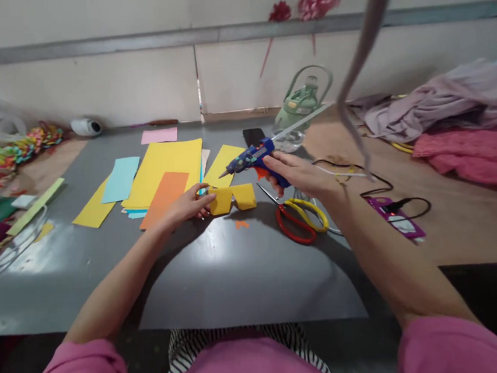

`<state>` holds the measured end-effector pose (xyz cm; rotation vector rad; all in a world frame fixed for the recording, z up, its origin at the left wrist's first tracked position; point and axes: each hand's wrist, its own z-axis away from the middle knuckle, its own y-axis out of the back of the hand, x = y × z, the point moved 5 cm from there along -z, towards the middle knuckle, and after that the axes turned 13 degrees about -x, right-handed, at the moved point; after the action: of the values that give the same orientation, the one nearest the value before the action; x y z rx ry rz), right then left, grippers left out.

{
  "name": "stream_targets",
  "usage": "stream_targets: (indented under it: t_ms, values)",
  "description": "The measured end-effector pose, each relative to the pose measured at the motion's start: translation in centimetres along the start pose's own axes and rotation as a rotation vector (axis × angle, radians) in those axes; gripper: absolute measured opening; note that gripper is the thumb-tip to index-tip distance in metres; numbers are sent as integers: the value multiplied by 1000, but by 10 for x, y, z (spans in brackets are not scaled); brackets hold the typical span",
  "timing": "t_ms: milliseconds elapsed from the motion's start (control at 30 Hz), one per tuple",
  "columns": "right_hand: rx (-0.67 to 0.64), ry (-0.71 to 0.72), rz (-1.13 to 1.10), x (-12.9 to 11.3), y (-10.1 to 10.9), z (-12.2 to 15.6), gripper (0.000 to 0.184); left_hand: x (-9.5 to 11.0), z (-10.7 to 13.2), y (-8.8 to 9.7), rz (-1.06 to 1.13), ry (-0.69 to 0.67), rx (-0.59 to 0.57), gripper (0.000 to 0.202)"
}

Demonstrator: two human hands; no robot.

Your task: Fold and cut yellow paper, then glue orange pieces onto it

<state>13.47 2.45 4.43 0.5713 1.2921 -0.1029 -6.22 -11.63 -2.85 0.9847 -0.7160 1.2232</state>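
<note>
My left hand (193,203) pinches the left end of a folded yellow paper piece (244,197), which has a notch in its lower middle. In my right hand (291,173) is a blue hot glue gun (250,158) with an orange trigger. A pale glue stick juts from its back, and its nozzle points left, just above the yellow piece and apart from it. Close below the right hand lie red-handled scissors (294,229) and a yellow-handled pair (310,213). Small orange paper scraps (242,224) lie in front of the yellow piece.
Yellow sheets (167,159), an orange strip (166,197) and a light blue sheet (120,179) lie to the left. A phone (253,136) and a green bottle (300,108) stand behind. Right are a purple power strip (396,219), cables and cloth (474,153).
</note>
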Motion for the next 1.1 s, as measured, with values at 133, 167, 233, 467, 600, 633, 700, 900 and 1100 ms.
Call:
stream_targets:
  t_ms: [133, 167, 233, 467, 600, 633, 700, 900, 1100]
  values:
    - [98, 121, -19, 2, -7, 0, 39, 6, -5, 1, -116, -80, 93, 51]
    - [112, 143, -26, 2, -8, 0, 41, 7, -5, 1, -152, -109, 126, 45]
    - [122, 155, -38, 7, -11, -1, 43, 10, -6, 2, -198, -175, 184, 38]
    - [283, 66, 546, 19, -9, 5, 43, 1, -9, -3, -172, -303, 197, 38]
    - [327, 137, 785, 14, -11, 7, 40, -10, -14, -5, -149, -300, 159, 41]
    - [325, 151, 846, 14, -13, 7, 40, -11, -15, -6, -145, -297, 159, 42]
    - [333, 154, 971, 16, -16, 6, 41, -13, -16, -6, -145, -300, 156, 42]
    - [406, 28, 1119, 24, -17, 3, 41, -13, -16, -6, -192, -318, 149, 41]
    - [407, 144, 1054, 21, -17, 3, 39, -10, -16, -6, -84, -335, 171, 42]
